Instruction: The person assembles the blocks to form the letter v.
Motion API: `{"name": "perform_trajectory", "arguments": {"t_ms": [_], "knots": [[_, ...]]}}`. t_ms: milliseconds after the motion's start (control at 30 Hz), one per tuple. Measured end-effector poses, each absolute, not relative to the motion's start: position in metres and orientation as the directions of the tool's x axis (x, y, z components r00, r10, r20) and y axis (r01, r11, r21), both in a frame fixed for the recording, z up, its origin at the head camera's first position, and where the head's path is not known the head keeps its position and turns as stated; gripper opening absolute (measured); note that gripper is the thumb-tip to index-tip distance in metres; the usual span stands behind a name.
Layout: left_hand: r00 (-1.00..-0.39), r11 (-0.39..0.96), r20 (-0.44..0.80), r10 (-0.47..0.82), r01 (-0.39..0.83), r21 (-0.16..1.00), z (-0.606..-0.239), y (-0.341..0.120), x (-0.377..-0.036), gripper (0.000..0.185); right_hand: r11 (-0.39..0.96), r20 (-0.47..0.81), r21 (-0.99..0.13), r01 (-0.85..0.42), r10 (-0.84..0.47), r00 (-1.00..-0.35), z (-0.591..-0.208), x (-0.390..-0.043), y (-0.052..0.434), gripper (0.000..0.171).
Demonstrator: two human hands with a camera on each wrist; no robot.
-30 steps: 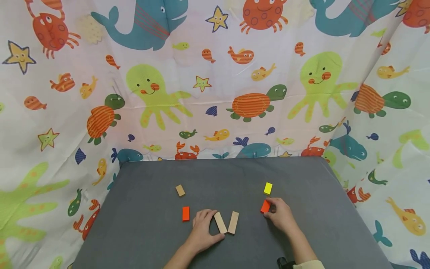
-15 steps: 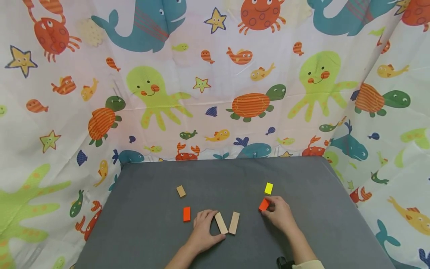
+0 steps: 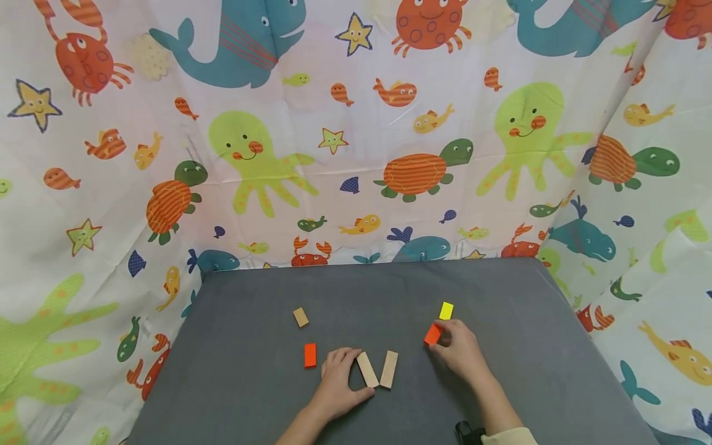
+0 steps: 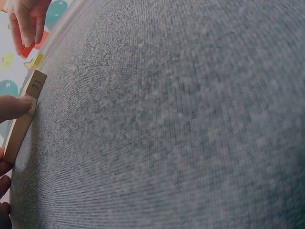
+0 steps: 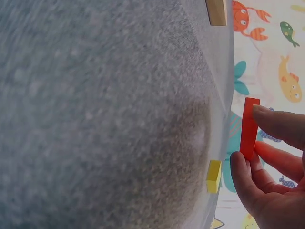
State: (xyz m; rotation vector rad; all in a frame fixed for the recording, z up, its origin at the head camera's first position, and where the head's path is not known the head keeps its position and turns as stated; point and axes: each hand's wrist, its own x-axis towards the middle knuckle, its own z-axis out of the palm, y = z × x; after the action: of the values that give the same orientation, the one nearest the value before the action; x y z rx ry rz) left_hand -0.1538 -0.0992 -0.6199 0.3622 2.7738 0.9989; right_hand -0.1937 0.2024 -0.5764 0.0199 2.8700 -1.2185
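One orange block (image 3: 431, 335), pinched by the right hand (image 3: 463, 351), has been shifted toward the left hand (image 3: 336, 384), where a wooden block (image 3: 367, 369) is gripped; placing seems unfinished.

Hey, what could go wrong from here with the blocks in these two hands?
Three possible slips. The right hand pinches an orange block that looks lifted off the table, so it might drop if the grip loosens. The yellow block lies just beyond those fingers and could get nudged. The left hand spans a wooden block whose near end meets or nearly meets a second wooden block; a twist could shift both.
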Motion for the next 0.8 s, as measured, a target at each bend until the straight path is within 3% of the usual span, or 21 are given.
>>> {"name": "perform_trajectory", "arguments": {"t_ms": [800], "knots": [[-0.957, 0.747, -0.077, 0.281, 0.167, 0.643, -0.623, -0.099, -0.154, 0.083, 0.679, -0.016, -0.734, -0.01, -0.032, -0.999, -0.567, -0.196, 0.181, 0.054]]}}
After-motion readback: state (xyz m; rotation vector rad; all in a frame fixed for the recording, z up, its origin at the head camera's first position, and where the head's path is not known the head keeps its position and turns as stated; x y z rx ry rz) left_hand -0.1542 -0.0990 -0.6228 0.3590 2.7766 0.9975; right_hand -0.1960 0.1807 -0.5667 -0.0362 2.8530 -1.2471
